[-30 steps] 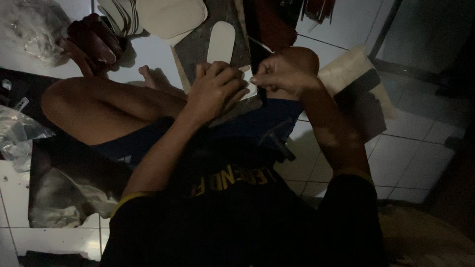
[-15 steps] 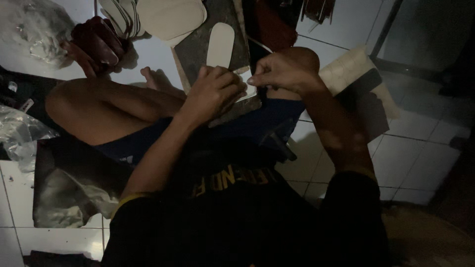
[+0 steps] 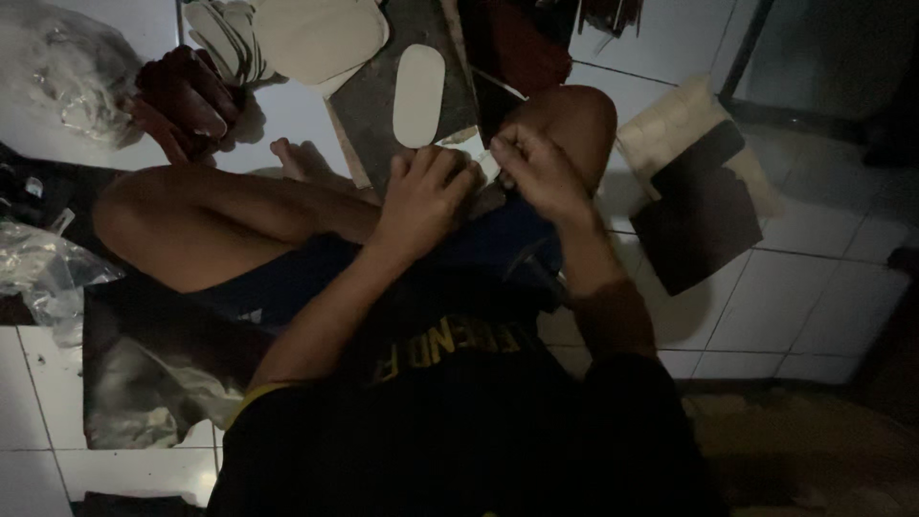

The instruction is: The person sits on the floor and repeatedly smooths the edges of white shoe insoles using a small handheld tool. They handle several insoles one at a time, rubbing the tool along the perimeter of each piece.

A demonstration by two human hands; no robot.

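Dimness hides the small pale piece (image 3: pixel 486 170) pinched between left hand (image 3: pixel 421 196) and right hand (image 3: pixel 538 172), so fingers could slip and drop it.

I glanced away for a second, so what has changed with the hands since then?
Very little. The left hand and right hand stay pressed together over a small pale piece on the lap, grip unchanged. The pale oval insole lies where it was.

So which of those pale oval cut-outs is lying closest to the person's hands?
The single pale oval sole-shaped piece lying alone on the dark grey board, just beyond the left hand. The other pale pieces sit stacked farther away, at the top.
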